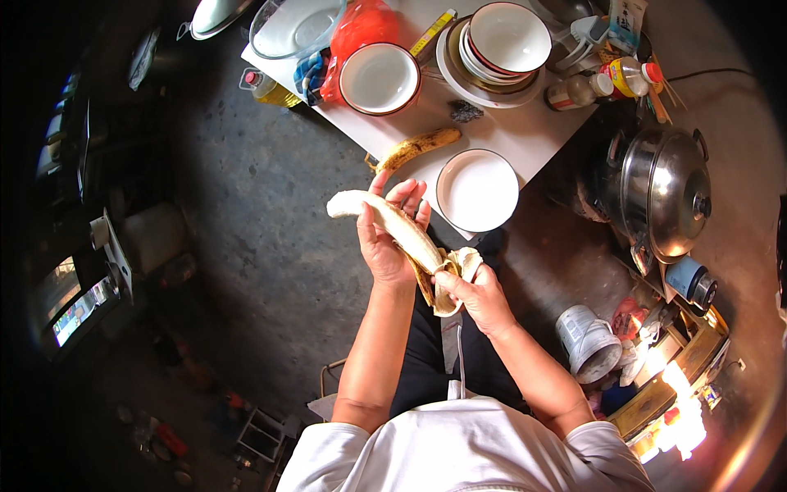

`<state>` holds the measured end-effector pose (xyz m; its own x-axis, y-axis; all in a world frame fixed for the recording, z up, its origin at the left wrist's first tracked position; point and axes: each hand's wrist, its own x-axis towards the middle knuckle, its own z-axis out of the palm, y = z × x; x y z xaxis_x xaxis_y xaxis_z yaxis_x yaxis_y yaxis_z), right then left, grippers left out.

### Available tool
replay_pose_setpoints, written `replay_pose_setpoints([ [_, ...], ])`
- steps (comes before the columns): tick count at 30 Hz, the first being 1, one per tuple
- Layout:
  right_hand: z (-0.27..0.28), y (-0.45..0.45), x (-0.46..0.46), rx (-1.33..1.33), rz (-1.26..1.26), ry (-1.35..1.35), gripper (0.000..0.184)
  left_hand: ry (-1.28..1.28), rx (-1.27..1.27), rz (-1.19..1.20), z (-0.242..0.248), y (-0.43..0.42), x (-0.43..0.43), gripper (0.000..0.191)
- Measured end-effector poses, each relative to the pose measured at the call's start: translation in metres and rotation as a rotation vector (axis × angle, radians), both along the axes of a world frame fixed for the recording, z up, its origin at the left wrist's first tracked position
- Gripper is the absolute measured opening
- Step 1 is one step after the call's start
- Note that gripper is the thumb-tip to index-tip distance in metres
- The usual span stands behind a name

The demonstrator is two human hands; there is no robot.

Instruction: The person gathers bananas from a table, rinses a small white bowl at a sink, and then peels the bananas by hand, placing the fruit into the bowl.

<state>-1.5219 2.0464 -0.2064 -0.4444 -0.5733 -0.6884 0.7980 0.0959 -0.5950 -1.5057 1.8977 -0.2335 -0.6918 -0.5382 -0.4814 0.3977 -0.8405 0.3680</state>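
Note:
A mostly peeled banana (pixel 399 226) lies across the palm of my left hand (pixel 388 246), its thumb on one side and the fingers curled along the other. My right hand (pixel 479 296) pinches the lower end, where loose strips of banana peel (pixel 465 263) hang down around it. Just beyond my fingers, a second banana (pixel 419 147), unpeeled and brown-spotted, rests near the edge of the white table (pixel 363 126). Close by, at the table's near corner, stands a white enamel bowl (pixel 478 190) with a dark rim.
Further back are another enamel bowl (pixel 380 79), a stack of bowls and plates (pixel 509 43), a red plastic bag (pixel 367 27) and a glass bowl (pixel 298 31). Bottles (pixel 627 78) crowd the right side. A lidded steel pot (pixel 667 194) and a white bucket (pixel 588 344) stand at right.

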Motion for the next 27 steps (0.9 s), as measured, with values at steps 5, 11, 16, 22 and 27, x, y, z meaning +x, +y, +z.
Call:
replay_pose_setpoints([
  [5,0.007,-0.005,-0.003,0.035,0.010,0.045,0.017,0.051,-0.003,0.044,-0.004,-0.002,0.008,0.053],
  [11,0.001,-0.014,0.003,0.080,-0.007,0.101,0.016,0.165,0.135,0.091,-0.013,-0.003,0.018,0.046],
  [16,-0.001,-0.014,0.001,0.028,0.045,0.168,0.018,0.214,0.590,0.193,-0.012,-0.005,0.023,0.042],
  [22,0.003,-0.013,-0.005,-0.028,0.047,0.068,0.023,0.263,0.606,0.230,-0.008,-0.003,0.024,0.042],
  [27,-0.011,-0.012,0.007,0.006,-0.047,0.043,0.017,0.085,0.576,0.299,0.007,-0.002,0.009,0.037],
])
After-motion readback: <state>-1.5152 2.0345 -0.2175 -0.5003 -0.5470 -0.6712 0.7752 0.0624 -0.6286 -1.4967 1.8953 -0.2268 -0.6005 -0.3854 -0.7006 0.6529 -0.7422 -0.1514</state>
